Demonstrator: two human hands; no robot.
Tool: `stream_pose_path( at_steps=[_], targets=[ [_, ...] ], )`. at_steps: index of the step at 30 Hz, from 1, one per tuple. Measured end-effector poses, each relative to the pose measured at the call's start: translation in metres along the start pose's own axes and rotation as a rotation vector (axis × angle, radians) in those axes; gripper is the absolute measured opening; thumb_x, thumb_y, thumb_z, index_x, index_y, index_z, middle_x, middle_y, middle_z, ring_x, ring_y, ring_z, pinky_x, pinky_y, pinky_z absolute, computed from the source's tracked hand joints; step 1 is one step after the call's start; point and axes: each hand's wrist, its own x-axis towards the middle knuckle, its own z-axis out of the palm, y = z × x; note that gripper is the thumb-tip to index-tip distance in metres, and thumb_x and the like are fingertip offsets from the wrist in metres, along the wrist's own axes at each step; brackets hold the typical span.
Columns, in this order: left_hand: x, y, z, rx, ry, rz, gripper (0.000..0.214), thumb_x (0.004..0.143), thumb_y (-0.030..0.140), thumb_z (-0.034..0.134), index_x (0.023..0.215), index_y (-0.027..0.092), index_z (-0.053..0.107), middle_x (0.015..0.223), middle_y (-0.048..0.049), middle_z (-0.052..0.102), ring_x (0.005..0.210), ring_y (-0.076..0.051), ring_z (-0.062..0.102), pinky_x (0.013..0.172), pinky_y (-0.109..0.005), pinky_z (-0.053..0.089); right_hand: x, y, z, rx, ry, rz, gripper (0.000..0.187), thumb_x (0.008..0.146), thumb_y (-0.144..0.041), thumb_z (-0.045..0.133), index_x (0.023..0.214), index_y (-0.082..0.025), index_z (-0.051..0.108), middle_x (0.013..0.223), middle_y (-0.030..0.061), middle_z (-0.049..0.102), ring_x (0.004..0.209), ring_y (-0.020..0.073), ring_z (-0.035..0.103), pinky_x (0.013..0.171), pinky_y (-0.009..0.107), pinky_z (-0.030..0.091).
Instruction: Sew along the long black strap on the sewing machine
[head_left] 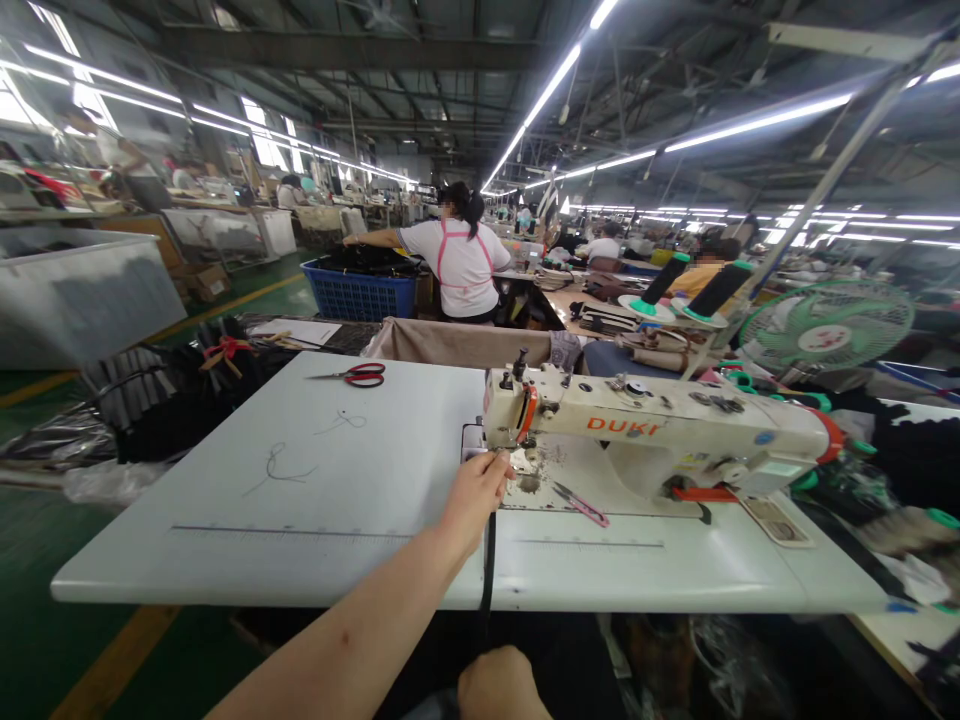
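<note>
White table (405,450): left hand (481,488) pinches strap (490,560), judged light, pliable, best held flat near its end; right hand (502,686) curled, grip indeterminable.

table (405,450): smooth, semi-gloss | sewing machine (705,428): painted metal | strap (489,560): matt, cloth-like | basket (352,298): plastic

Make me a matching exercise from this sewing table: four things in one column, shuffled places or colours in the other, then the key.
1. Strap
2. Scissors
3. Thread snips
4. Fan

A. Pink handle
B. Behind the sewing machine
C. Runs from the left hand over the table's front edge
D. On the tabletop, left of the machine

Pairs: 1-C, 2-D, 3-A, 4-B
</note>
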Motion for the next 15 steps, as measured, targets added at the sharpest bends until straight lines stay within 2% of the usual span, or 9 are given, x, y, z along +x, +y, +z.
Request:
stream_pose_path(
  at_steps=[3,7,10,15],
  targets=[
    [-0.020,0.005,0.004,-0.078,-0.010,0.039,0.057,0.078,0.072,0.076,0.084,0.017,0.064,0.058,0.0087,0.035,0.048,-0.006,0.026,0.048,-0.024,0.014,0.000,0.000,-0.006,-0.013,-0.016,-0.002,0.028,0.088,-0.008,0.064,0.107,-0.017,0.083,0.098,0.0194,0.085,0.094,0.0370,0.083,0.077,0.050,0.068],
    [-0.035,0.009,0.007,-0.129,-0.001,0.048,0.051,0.081,0.066,0.075,0.084,0.017,0.063,0.061,0.0083,0.033,0.052,-0.006,0.026,0.050,-0.024,0.016,-0.001,0.001,-0.012,-0.024,-0.011,-0.017,0.029,0.087,-0.007,0.066,0.107,-0.018,0.084,0.103,0.0189,0.085,0.098,0.0370,0.082,0.081,0.052,0.067],
    [-0.027,0.005,0.000,-0.075,-0.023,0.007,0.048,0.081,0.063,0.075,0.082,0.017,0.062,0.059,0.0081,0.035,0.051,-0.007,0.028,0.050,-0.024,0.016,-0.006,0.002,-0.014,-0.018,-0.017,-0.042,0.028,0.086,-0.007,0.067,0.106,-0.017,0.084,0.101,0.0187,0.085,0.097,0.0377,0.082,0.080,0.052,0.068],
    [0.006,-0.011,-0.018,0.060,-0.015,-0.147,0.048,0.078,0.061,0.081,0.075,0.016,0.062,0.057,0.0065,0.042,0.048,-0.006,0.033,0.049,-0.023,0.019,-0.018,0.005,-0.024,0.020,0.013,-0.084,0.023,0.085,-0.008,0.068,0.099,-0.015,0.085,0.096,0.0182,0.086,0.094,0.0377,0.083,0.078,0.048,0.069]
  ],
)
